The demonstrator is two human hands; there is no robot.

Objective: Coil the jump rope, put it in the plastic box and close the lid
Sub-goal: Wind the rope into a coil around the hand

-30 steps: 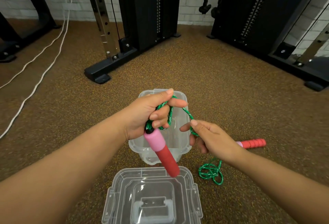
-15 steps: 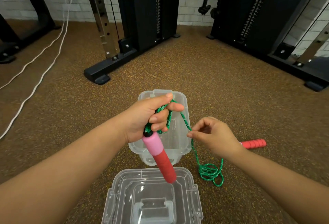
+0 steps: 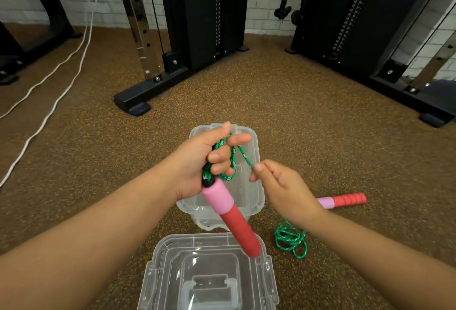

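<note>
**Green rope being gathered over an open box**

In the middle of the frame the left hand [image 3: 197, 161] is closing around several loops of the green jump rope [image 3: 230, 161], with the near handle [image 3: 232, 218], pink at the top and red below, hanging down from the fist toward the lower centre. Just to its right, the right hand [image 3: 281, 189] is pinching a single strand of the rope between thumb and fingertips; that strand is running up and left to the loops in the other fist. Below the right wrist, a small loose tangle of rope [image 3: 291, 238] is lying on the speckled brown floor [image 3: 296, 117], and the second handle [image 3: 344, 200] is resting flat on the floor at centre right, partly hidden by the right hand.

The clear plastic box [image 3: 256, 156] is sitting open on the floor directly behind both hands. Its clear lid [image 3: 172, 272] is lying apart from it at the bottom centre, with the red tip of the held handle hanging over its far edge.

I am not making out any brand, label or writing on the rope, box or lid.
</note>
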